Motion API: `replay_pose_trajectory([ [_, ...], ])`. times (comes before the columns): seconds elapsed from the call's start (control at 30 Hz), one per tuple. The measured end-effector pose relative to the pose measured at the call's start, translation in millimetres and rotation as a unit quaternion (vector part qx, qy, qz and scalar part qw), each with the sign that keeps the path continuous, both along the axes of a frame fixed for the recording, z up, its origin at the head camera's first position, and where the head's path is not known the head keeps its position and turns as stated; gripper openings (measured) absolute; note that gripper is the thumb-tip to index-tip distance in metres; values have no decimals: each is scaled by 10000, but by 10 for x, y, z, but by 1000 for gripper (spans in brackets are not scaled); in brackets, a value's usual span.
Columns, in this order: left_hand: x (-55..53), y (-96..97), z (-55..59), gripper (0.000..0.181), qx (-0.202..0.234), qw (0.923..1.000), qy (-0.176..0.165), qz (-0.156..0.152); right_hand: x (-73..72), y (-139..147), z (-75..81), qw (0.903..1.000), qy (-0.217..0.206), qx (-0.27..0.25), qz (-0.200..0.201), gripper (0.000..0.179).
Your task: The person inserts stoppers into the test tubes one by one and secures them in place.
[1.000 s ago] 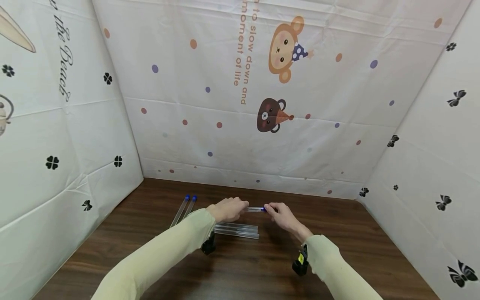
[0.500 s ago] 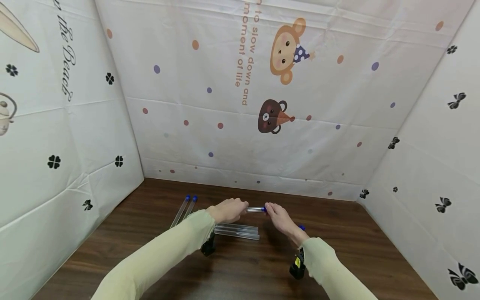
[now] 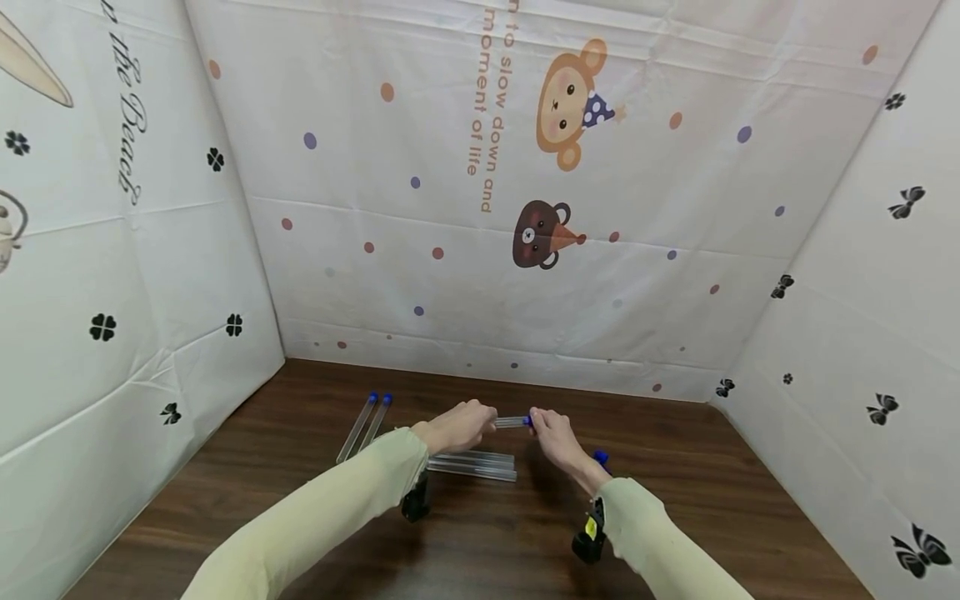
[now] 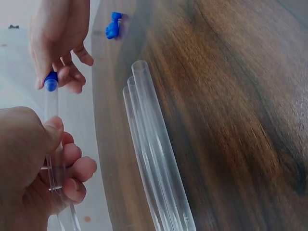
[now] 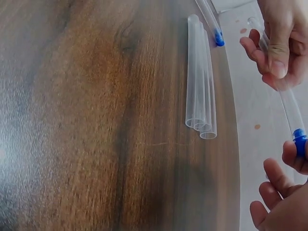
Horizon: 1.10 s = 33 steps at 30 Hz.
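My left hand (image 3: 459,427) grips a clear test tube (image 4: 51,107) around its middle, holding it above the table. At the tube's mouth, my right hand (image 3: 557,439) pinches a blue stopper (image 5: 299,139) between thumb and finger. The stopper's narrow part sits inside the tube end, as the right wrist view shows. The other right fingers are spread loosely to the side. Several clear tubes (image 3: 472,467) without stoppers lie side by side on the table, below the hands. Farther left rest two tubes (image 3: 356,429) with blue stoppers on their far ends.
Loose blue stoppers (image 4: 113,28) lie on the dark wood table (image 3: 720,492), beside the right wrist. Printed white sheets (image 3: 360,283) wall in the table at the back, left and right. A small camera is strapped to each wrist.
My right hand has turned slightly and its wrist has moved a little left and down, uncovering the loose blue stoppers. The left hand keeps its grip on the tube in about the same place.
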<state>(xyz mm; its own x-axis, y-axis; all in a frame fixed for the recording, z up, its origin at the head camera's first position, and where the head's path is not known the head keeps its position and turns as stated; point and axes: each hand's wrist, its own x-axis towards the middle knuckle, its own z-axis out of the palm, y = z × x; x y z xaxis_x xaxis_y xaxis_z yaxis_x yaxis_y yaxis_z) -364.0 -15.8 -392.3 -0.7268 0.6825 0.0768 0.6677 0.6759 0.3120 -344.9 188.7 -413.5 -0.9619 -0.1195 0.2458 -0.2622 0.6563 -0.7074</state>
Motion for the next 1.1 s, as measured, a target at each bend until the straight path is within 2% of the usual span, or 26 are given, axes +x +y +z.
replay_pose_trajectory([
  [0.37, 13, 40, -41, 26, 277, 9995, -77, 96, 36, -11, 44, 9992, -338, -158, -157, 46],
  [0.6, -2, 63, -40, 23, 286, 9995, 138, 60, 52, -6, 93, 9964, -709, -407, -223, 45],
  [0.83, 14, 81, -20, 21, 377, 9989, 256, 124, 48, -13, 150, 9943, -835, -578, -308, 44],
  [1.1, 55, 101, -11, 20, 269, 9982, 474, 238, 41, -20, 169, 9922, -1022, -628, -340, 45],
])
